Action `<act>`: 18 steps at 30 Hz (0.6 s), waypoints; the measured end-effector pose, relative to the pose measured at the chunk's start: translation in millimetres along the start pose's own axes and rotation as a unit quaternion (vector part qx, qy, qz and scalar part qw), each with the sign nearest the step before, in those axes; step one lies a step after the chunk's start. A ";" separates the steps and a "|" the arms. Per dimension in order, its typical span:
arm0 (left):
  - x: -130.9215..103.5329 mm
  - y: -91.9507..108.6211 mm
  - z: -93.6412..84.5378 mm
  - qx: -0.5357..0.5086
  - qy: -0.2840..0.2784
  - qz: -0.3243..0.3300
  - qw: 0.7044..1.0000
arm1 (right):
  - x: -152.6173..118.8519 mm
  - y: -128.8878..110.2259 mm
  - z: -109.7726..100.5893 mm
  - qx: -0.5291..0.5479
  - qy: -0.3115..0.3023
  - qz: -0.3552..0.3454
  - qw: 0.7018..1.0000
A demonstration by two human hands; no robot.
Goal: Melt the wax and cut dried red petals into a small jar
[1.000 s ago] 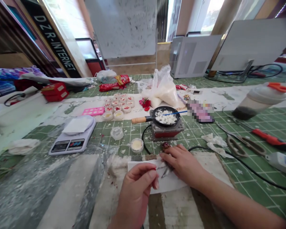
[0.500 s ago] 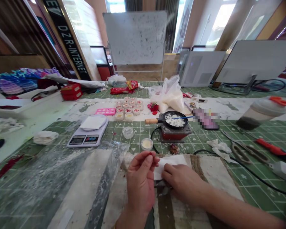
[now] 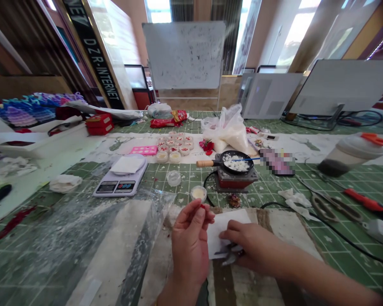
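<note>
My left hand [image 3: 191,242] is raised over the cloth, thumb and fingers pinched on a small red petal piece [image 3: 202,207]. Just beyond its fingertips is a small clear cup [image 3: 198,194] filled with pale wax-like material. To the right, my right hand [image 3: 247,242] is curled around what looks like small metal scissors [image 3: 231,255], blurred and partly covered by the fingers. Under it lies a white paper sheet [image 3: 215,231]. A dried flower bud [image 3: 234,200] sits behind the paper.
A black pan [image 3: 239,162] of white flakes stands on a small hotplate [image 3: 236,180]. Several filled cups [image 3: 175,144], a pink mold [image 3: 143,150] and a kitchen scale [image 3: 121,176] are leftward. Large scissors [image 3: 325,204] and a black cable [image 3: 335,238] lie rightward.
My right hand has shifted slightly right, bringing the metal tool out from under it and uncovering more paper. My left hand keeps its pinch. The view has tilted slightly.
</note>
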State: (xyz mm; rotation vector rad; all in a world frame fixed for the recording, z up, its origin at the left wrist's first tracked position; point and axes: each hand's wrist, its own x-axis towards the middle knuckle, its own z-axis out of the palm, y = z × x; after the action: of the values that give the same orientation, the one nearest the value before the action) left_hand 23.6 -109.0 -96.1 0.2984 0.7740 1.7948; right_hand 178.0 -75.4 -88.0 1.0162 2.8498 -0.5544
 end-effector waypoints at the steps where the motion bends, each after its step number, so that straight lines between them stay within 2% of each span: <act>1: 0.0 -0.9 -0.3 0.001 0.001 -0.003 1.000 | -0.1 4.2 -1.3 0.010 0.014 0.009 1.000; 4: -0.6 -4.3 -1.7 0.006 -0.008 -0.014 1.000 | 2.1 17.4 -0.4 -0.034 0.063 0.085 0.994; 7: -2.1 -7.1 -2.3 0.018 -0.021 -0.031 0.999 | 5.7 26.3 5.8 -0.101 0.057 0.152 0.982; 12: -3.9 -7.9 -0.2 0.048 -0.024 -0.066 0.996 | 7.9 29.8 5.6 -0.088 0.080 0.197 0.973; 18: -5.0 -8.2 2.9 0.076 0.003 -0.117 0.990 | 2.6 32.7 -1.5 -0.106 0.072 0.238 0.963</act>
State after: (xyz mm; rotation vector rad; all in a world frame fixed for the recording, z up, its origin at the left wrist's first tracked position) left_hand 33.2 -111.0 -98.3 0.2888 0.9132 1.5201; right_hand 196.4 -49.8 -97.3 1.6749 2.5518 -0.1345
